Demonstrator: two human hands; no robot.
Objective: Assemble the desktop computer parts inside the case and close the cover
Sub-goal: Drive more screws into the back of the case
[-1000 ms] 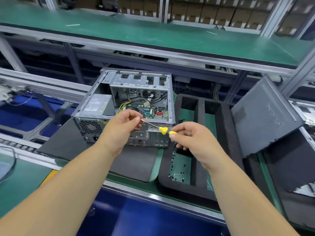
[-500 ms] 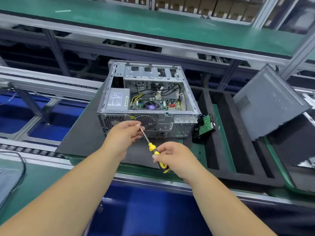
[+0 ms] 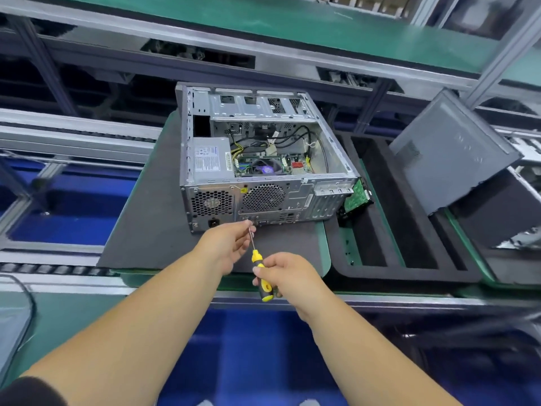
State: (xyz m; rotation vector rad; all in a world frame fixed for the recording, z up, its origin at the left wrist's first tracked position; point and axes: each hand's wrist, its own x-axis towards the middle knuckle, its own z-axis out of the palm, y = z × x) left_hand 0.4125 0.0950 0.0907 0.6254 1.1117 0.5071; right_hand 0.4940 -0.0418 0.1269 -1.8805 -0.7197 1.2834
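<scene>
With the right hand [image 3: 288, 275] gripping the screwdriver [image 3: 257, 263] and the left hand [image 3: 227, 247] pinching its shaft near the case [image 3: 263, 197], the tip could slip and scratch the rear panel.

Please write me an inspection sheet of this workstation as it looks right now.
Surface: dark grey foam mat on the green bench; the case sits on it.
Job's things: open computer case, rear panel toward the person, power supply and motherboard inside; grey side cover off, leaning at the right.
Clutter: black foam tray; green circuit board at the case's right corner.
Grippers: left hand pinches the screwdriver shaft near the rear ports; right hand grips its yellow handle.
Cables: black and yellow wiring inside the case.
Surroundings: aluminium frame shelving, blue bins below.
</scene>
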